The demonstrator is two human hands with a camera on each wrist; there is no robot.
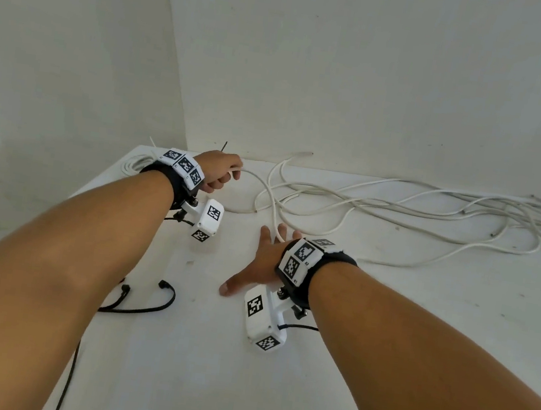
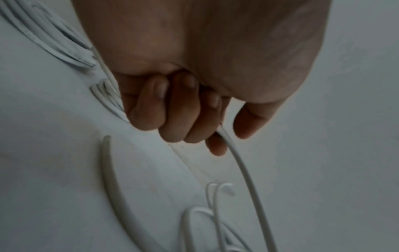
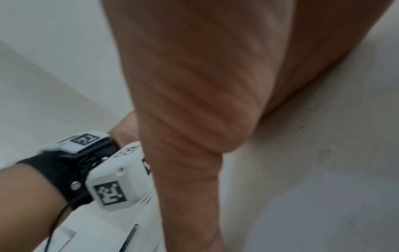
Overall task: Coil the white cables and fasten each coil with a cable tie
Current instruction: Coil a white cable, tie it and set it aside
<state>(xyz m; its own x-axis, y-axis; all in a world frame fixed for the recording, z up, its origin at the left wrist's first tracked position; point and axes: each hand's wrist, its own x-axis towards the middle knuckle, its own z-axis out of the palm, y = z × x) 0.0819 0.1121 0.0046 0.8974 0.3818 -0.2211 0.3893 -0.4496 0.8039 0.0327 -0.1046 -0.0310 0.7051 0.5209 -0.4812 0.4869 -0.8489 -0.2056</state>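
My left hand [image 1: 221,172] is at the back left of the white table [image 1: 178,375], next to the wall corner. Its fingers [image 2: 183,110] curl round one white cable [image 2: 241,167], which runs off to the right [image 1: 253,174]. Behind that wrist lies a wound white coil [image 1: 131,164], also seen in the left wrist view [image 2: 49,37]. My right hand [image 1: 263,259] lies flat on the table with fingers spread; its fingertips touch a cable strand [image 1: 275,221]. A tangle of loose white cables [image 1: 399,206] spreads to the right. A thin dark strip [image 1: 224,146] pokes up behind the left hand.
White walls close off the back and left sides of the table. Black cords [image 1: 145,308] from the wrist cameras trail over the near left of the table. A dark flat strip [image 3: 129,238] lies on the table in the right wrist view.
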